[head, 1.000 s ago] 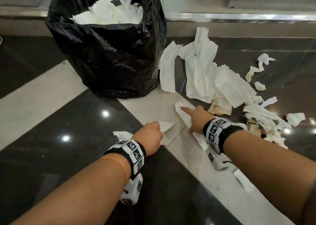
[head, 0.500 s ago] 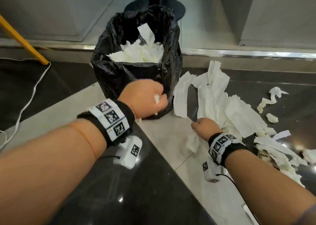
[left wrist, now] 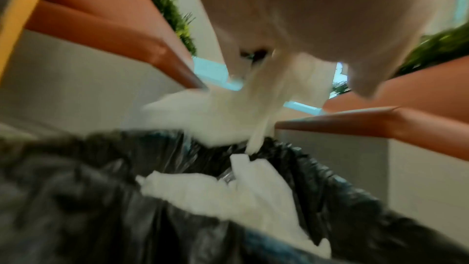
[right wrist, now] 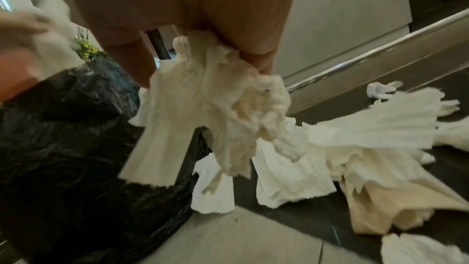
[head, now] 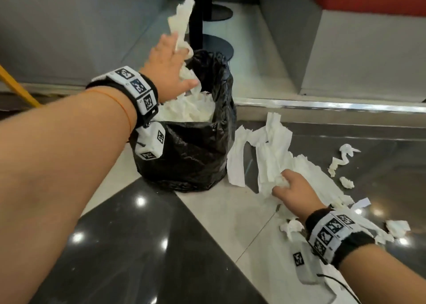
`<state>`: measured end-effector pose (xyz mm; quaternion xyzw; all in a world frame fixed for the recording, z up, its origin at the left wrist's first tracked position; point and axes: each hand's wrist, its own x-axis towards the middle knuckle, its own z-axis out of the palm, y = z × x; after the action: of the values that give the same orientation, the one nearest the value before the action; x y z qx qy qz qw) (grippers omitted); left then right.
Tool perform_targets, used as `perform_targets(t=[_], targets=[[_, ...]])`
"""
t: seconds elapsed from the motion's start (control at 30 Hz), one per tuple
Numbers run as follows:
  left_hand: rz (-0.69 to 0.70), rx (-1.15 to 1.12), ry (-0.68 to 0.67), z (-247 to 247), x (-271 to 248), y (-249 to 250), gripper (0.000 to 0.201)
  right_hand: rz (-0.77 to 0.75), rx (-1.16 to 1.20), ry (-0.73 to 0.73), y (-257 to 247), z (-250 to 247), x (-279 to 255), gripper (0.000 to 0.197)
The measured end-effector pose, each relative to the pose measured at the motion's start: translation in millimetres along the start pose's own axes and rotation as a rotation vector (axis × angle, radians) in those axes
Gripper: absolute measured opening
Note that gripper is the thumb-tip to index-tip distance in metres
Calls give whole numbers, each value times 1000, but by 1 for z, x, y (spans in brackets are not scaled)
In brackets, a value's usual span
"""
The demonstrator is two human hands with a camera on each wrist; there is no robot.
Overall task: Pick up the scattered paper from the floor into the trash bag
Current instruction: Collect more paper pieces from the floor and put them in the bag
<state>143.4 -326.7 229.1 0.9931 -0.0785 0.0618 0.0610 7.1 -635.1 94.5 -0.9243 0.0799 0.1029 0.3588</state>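
Observation:
The black trash bag (head: 191, 156) stands on the floor, filled near its rim with white paper (head: 191, 107). My left hand (head: 170, 66) is above its mouth with fingers spread; a strip of paper (head: 182, 20) trails up from the fingers and more hangs toward the bag. The blurred left wrist view shows paper (left wrist: 223, 115) dropping over the bag (left wrist: 88, 198). My right hand (head: 292, 188) is low at the floor right of the bag and grips a crumpled bunch of paper (right wrist: 228, 107) from the scattered pile (head: 272, 146).
Small scraps (head: 345, 181) and a torn piece (head: 397, 227) lie on the dark glossy tile at right. A metal threshold strip (head: 322, 107) runs behind the pile. A black pole (head: 196, 26) with a round base stands behind the bag; a yellow stick (head: 16, 86) is at far left.
My left hand rose from the floor with paper to above the bag and its fingers spread. The right hand slid into the pile and closed on a bunch.

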Motion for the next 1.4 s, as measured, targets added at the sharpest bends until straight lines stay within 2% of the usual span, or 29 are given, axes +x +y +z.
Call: perform_targets(t=[0.07,0.1,0.13,0.2,0.3,0.4,0.53,0.63,0.73,0.8,0.93,1.0,1.1,1.27,1.33,1.4], targets=[[-55,28,-358,16,13,-9,74,-6,-46,-10,-8,-12,-4,23],[-50,30,-483,21,15,-10,69,-7,-82,-27,-14,-20,-6,21],[-22,13,-506,24,16,-11,59,-16,-128,-34,-20,-27,-6,20],[43,-58,-324,28,18,-16,38,-36,-198,-14,-42,-44,-6,21],[76,-183,-79,25,6,-22,26,-114,-208,113,-97,-64,6,25],[59,-283,19,19,-14,-38,21,-288,-181,289,-172,-67,25,49],[53,-321,52,18,-49,-69,17,-474,-84,408,-265,-35,61,54],[66,-304,27,22,-67,-82,15,-493,-99,347,-294,-7,89,61],[92,-257,37,30,-83,-92,12,-391,-393,155,-294,14,110,67],[128,-232,58,33,-91,-91,10,-355,-452,128,-285,2,113,69],[220,-121,72,36,-103,-72,11,-412,-405,119,-238,-54,97,41],[348,-27,35,40,-101,-47,17,-402,-409,93,-192,-80,86,30],[503,48,-37,57,-87,13,18,-306,-557,-7,-103,-107,78,23],[691,180,-217,105,-63,140,18,-105,-738,-239,54,-130,79,23],[705,256,-363,126,-63,187,22,-40,-746,-313,104,-135,89,22],[702,327,-584,142,-70,228,25,0,-700,-364,141,-139,97,21]])
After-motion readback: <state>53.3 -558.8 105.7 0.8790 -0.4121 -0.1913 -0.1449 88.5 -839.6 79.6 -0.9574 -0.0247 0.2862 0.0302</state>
